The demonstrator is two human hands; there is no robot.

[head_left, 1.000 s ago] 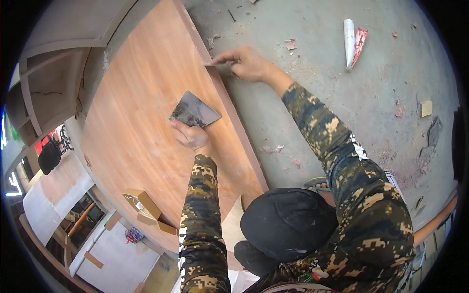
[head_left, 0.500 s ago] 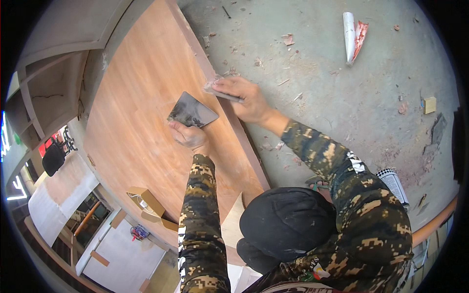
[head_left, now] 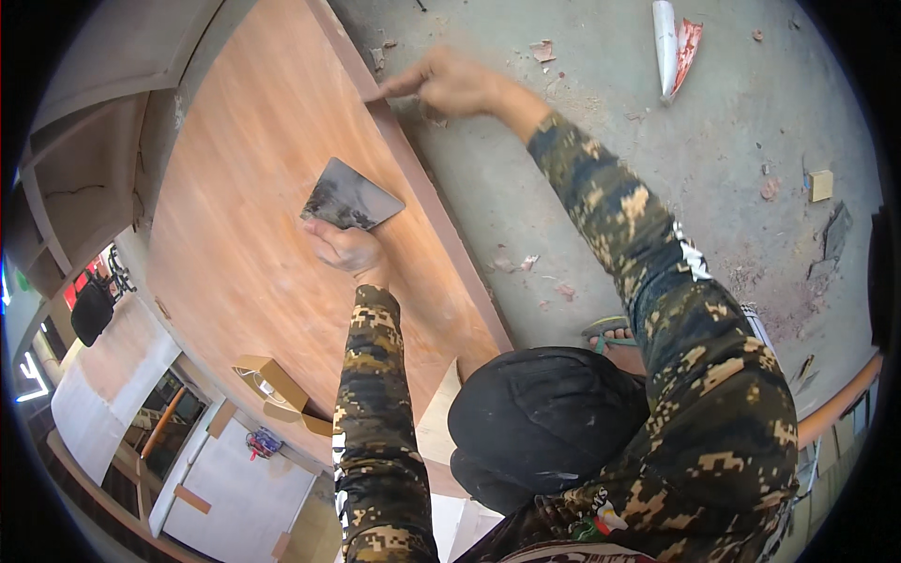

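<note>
My left hand [head_left: 347,250] grips a flat, dark grey rectangular plate [head_left: 352,197] by its near corner, over the wooden panel [head_left: 253,206]. Dark smears mark the plate's face. At the panel's right edge, my right hand [head_left: 455,83] has its index finger stretched out, with the fingertip at the edge strip [head_left: 404,141]. Its other fingers are curled in and partly blurred. Whatever they hold, if anything, is hidden.
On the grey floor [head_left: 582,188] at right lie scattered scraps, a white and red wrapper [head_left: 671,52] and a small yellowish block [head_left: 820,185]. An open cardboard box [head_left: 272,387] is at lower left. A sandalled foot [head_left: 615,340] shows beside my knee.
My right hand has moved up along the panel edge, its index finger now extended; the flat grey tool seen in it before no longer shows. The left hand and plate shifted slightly left and up.
</note>
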